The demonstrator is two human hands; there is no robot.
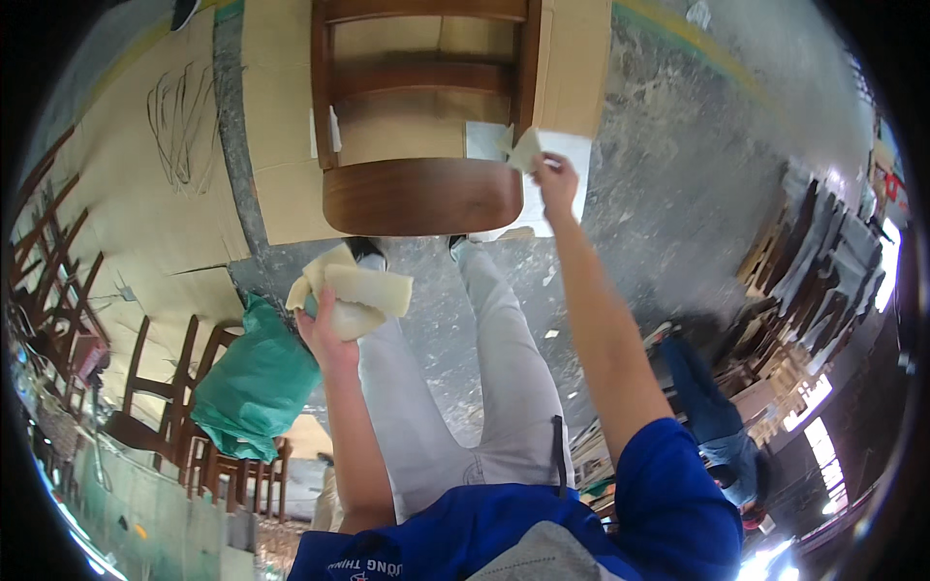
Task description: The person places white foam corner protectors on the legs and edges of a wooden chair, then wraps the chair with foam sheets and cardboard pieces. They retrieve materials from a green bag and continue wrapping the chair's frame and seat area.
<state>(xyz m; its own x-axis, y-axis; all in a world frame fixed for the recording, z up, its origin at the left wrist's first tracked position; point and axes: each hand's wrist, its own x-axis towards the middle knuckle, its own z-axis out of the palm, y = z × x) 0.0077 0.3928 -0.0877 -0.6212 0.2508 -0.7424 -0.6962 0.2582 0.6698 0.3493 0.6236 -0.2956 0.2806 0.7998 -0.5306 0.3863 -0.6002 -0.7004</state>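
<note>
Before me is a brown wooden chair (423,198), its broad curved panel toward me and its slats and posts running away. My left hand (327,334) is closed around several pieces of pale yellow foam (370,289), held over my left leg. Out at the chair's right side, my right hand (555,181) pinches a small pale foam piece (526,150) beside the post, next to the panel's corner. Whether that piece touches the wood I cannot tell.
Flat cardboard (276,145) lies under the chair, with a white sheet (576,160) at its right. A green bag (257,382) stands at left near brown chairs (160,387). Stacked wooden parts (809,257) are at right, near a person in blue trousers (697,378).
</note>
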